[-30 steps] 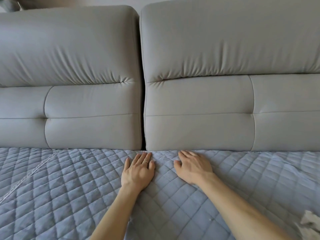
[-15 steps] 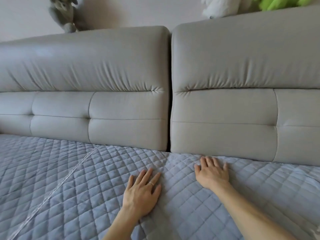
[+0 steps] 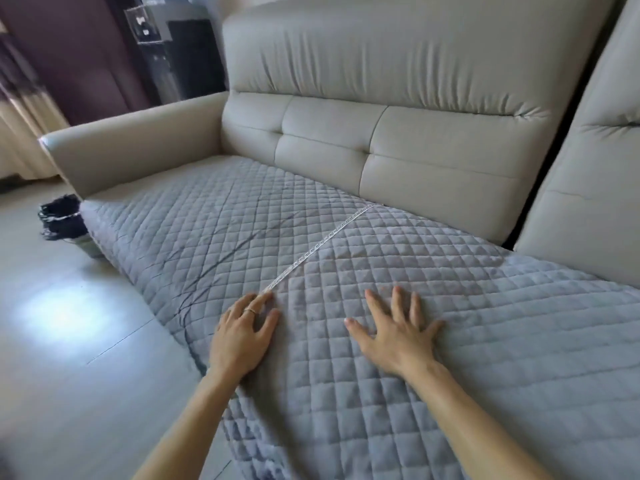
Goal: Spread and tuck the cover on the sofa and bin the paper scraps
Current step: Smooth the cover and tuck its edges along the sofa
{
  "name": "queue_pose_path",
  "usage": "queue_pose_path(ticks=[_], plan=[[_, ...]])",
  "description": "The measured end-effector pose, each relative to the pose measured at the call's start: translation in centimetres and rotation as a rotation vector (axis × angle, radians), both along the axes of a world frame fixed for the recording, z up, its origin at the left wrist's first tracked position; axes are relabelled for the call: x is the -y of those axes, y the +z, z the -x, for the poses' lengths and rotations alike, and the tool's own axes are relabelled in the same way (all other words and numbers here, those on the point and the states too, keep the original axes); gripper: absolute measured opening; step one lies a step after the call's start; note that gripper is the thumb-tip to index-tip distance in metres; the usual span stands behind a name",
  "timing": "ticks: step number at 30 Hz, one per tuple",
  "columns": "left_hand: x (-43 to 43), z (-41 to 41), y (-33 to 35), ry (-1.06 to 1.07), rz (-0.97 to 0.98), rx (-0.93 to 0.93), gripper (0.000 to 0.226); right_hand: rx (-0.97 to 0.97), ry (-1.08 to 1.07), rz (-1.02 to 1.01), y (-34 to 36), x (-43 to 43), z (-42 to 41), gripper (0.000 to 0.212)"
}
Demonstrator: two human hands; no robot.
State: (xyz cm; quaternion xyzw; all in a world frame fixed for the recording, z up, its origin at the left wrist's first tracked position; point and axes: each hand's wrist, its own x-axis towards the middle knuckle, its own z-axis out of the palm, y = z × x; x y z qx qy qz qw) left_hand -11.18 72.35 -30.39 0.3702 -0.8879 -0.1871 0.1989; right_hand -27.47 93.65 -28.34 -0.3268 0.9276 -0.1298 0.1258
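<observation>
Under both palms lay the quilted grey cover (image 3: 194, 216), spread over the seat of the sofa (image 3: 398, 64), its long axis running from the armrest (image 3: 138, 147) past the fingers to the right. The left hand (image 3: 242, 337) pressed flat, fingers close together, tips at the near end of a lace strip (image 3: 322, 240). The right hand (image 3: 394, 334) pressed flat, fingers splayed. Half a second before, both hands sat nearer the back cushions.

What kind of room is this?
Most likely a living room at home. A big beige sofa fills the view, a grey quilted cover lies spread over its seat, and what looks like a curtain hangs at the left above a shiny floor.
</observation>
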Motion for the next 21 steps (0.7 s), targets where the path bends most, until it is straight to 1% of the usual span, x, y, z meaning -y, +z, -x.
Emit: queue_pose_path(ticks=[2, 3, 4, 6, 7, 9, 11, 12, 14, 15, 16, 17, 19, 20, 21], plan=[[-0.9, -3.5, -1.2, 0.127, 0.007, -0.206, 0.040, -0.023, 0.097, -0.011, 0.1, 1.0, -3.0, 0.085], [-1.2, -5.6, -2.1, 0.224, -0.046, -0.301, 0.036, -0.035, 0.153, -0.018, 0.1, 1.6, -4.8, 0.087], [-1.6, -7.0, -2.9, 0.310, -0.185, -0.413, 0.033, -0.055, 0.190, -0.010, 0.1, 1.9, -6.0, 0.087], [-2.5, -9.7, -5.5, 0.394, -0.667, -0.659, 0.033, -0.116, 0.267, 0.006, -0.2, 2.5, -8.6, 0.085], [-2.9, -11.1, -7.3, 0.391, -0.850, -0.695, 0.037, -0.159, 0.328, 0.004, -0.5, 3.0, -10.1, 0.083], [-3.5, -14.0, -10.1, 0.351, -0.993, -0.633, 0.044, -0.224, 0.486, 0.008, -1.6, 4.2, -13.4, 0.080], [-3.4, -16.6, -10.4, 0.361, -1.053, -0.543, 0.054, -0.255, 0.621, 0.000, -2.7, 6.0, -16.7, 0.079], [-3.0, -17.9, -10.2, 0.353, -1.075, -0.465, 0.055, -0.272, 0.655, -0.016, -3.0, 6.9, -18.0, 0.080], [-2.1, -19.9, -9.4, 0.323, -1.169, -0.303, 0.043, -0.314, 0.657, -0.032, -3.4, 8.1, -19.0, 0.081], [-1.7, -21.0, -9.7, 0.330, -1.278, -0.300, 0.034, -0.327, 0.652, -0.041, -3.5, 8.4, -19.0, 0.081], [-1.5, -21.9, -9.9, 0.357, -1.397, -0.351, 0.027, -0.331, 0.646, -0.045, -3.7, 8.4, -18.9, 0.081], [-1.6, -22.8, -10.1, 0.386, -1.507, -0.430, 0.024, -0.329, 0.642, -0.040, -3.8, 8.3, -18.8, 0.080], [-1.6, -25.0, -10.6, 0.404, -1.715, -0.634, 0.027, -0.338, 0.645, -0.026, -4.1, 8.4, -18.9, 0.079], [-1.6, -25.9, -10.6, 0.388, -1.789, -0.682, 0.031, -0.346, 0.649, -0.025, -4.2, 8.6, -19.1, 0.079], [-1.7, -26.7, -10.7, 0.346, -1.839, -0.677, 0.032, -0.351, 0.651, -0.028, -4.4, 8.8, -19.3, 0.079]])
